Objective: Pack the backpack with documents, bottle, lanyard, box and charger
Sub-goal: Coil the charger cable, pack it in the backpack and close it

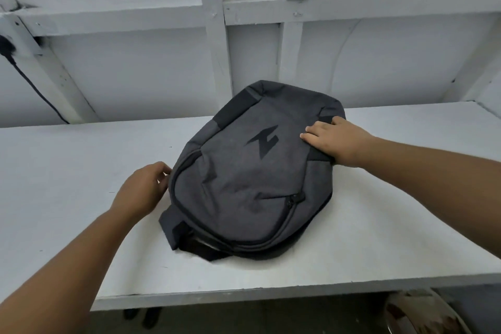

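Backpack (244, 171) flat on table (67, 171), zips look closed, between both grips. Right grip (336, 141) released, palm pressing its top. Left grip (141, 190) curled at the zip edge, holding or not: can't tell. Risk: limp fabric bunches on zip pull; bag drags toward left grip.

Dark grey backpack (252, 179), black logo, zipped, flat and front-up on white table (81, 160).

A backpack (244, 179) lies flat on a table (76, 160), with a wall (135, 70) behind it. The left hand (141, 190) sits at its left edge, and the right hand (336, 141) rests on its far right side. A cable (32, 84) runs down the wall, far left.
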`<action>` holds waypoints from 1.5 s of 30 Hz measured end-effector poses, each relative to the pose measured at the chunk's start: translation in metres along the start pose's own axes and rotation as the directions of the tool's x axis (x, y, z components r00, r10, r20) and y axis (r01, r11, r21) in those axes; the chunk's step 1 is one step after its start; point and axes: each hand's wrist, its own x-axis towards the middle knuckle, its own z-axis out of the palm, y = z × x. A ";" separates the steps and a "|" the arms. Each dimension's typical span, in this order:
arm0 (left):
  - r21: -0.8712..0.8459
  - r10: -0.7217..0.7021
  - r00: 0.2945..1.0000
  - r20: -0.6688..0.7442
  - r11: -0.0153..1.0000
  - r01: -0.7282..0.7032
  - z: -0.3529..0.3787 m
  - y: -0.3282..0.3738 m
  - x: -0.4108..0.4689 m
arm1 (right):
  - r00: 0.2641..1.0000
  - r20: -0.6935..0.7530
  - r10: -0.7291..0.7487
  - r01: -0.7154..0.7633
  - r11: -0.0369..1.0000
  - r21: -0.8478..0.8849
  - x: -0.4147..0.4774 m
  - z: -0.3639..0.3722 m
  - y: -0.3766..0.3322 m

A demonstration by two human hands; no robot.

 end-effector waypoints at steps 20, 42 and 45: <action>0.031 0.022 0.993 -0.117 0.999 -0.018 -0.015 -0.006 -0.050 | 0.997 -0.067 -0.023 0.021 0.999 -0.038 -0.020 -0.024 -0.031; -0.283 -0.186 0.972 -0.147 0.949 0.138 0.017 0.056 -0.102 | 0.981 -0.077 0.178 -0.167 0.977 0.130 -0.036 -0.053 -0.073; -0.319 -0.180 0.973 -0.145 0.939 0.126 0.024 0.066 -0.110 | 0.969 -0.109 0.222 -0.198 0.961 0.194 -0.035 -0.054 -0.085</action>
